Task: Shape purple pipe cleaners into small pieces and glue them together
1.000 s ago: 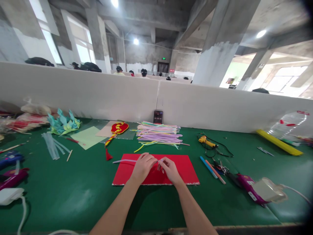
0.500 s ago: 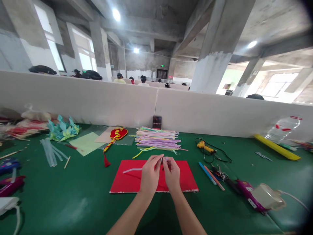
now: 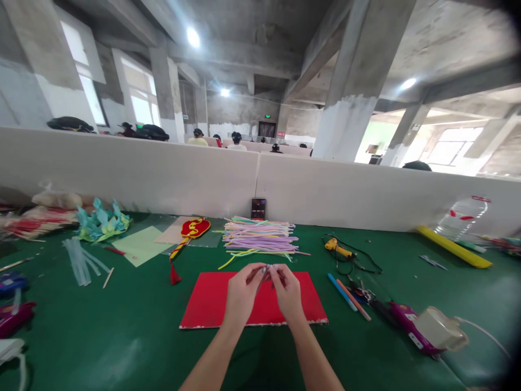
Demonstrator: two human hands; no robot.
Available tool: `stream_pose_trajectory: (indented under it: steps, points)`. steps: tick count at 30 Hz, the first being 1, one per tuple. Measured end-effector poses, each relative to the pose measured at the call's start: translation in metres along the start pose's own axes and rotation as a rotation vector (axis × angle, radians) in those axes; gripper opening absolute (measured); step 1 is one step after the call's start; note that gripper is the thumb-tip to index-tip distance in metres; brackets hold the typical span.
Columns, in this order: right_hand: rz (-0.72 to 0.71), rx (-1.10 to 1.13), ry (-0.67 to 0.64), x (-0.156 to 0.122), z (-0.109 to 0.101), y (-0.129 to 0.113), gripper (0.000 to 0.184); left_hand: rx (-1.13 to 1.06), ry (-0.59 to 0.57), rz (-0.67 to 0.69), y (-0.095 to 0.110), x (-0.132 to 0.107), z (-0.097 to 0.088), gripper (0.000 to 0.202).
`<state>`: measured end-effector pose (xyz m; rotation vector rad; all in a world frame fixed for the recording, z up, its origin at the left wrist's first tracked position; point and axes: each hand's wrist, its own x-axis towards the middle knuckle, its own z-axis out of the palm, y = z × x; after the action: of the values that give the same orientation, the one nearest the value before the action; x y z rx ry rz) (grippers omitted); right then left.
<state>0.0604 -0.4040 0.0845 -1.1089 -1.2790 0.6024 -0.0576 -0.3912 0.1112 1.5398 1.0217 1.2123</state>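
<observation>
1. Head view, hands: the left hand [image 3: 241, 296] and the right hand [image 3: 290, 293] meet fingertip to fingertip above the far half of the red sheet [image 3: 203, 307]. Both pinch a pale pipe cleaner [image 3: 270, 267], of which only a short bit shows between the fingertips. The other fingers are curled in, and both forearms reach in from the near edge.
2. The red sheet lies flat on the green tabletop [image 3: 122, 336], and the hands hide part of its middle.
3. Just behind the red sheet lies a pile of pastel pipe cleaners [image 3: 260, 238]. A few yellow strands trail from it toward the sheet's far edge.
4. Behind that pile, farther from the red sheet, a small dark card [image 3: 258, 208] stands against the white partition [image 3: 163, 176].
5. Left of the red sheet, near its far corner, lies a red and yellow ornament [image 3: 194, 228], with its red tassel [image 3: 175, 276] just beside the sheet.
6. Farther left of the red sheet are a pale green paper [image 3: 140, 245], clear glue sticks [image 3: 77, 255] and teal paper shapes [image 3: 102, 222].
7. Right of the red sheet lie two thin sticks [image 3: 345, 292], one blue and one orange.
8. Behind them is a yellow glue gun [image 3: 336, 248] with a black cord.
9. Farther right of the red sheet are a purple glue gun [image 3: 405, 320], a yellow tube [image 3: 453, 247] and a clear plastic bottle [image 3: 464, 214].
</observation>
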Motion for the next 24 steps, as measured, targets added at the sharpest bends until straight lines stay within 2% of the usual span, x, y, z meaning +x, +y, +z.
stream_pose_trajectory:
  steps: [3, 5, 10, 24]
  points:
    - [0.030, 0.090, -0.150, 0.001, -0.003, 0.000, 0.021, 0.128, -0.044, 0.026, 0.004, 0.008, -0.014, 0.017]
    - [0.033, 0.121, -0.193, 0.001, -0.003, -0.001, 0.022, 0.200, -0.075, 0.057, 0.008, 0.010, -0.020, 0.017]
    - [0.054, 0.170, -0.224, 0.001, -0.002, -0.003, 0.023, 0.230, -0.162, 0.058, 0.011, 0.011, -0.025, 0.018]
    - [0.077, -0.070, -0.327, 0.007, -0.010, -0.001, 0.023, 0.311, -0.165, 0.098, 0.001, 0.010, -0.032, 0.016]
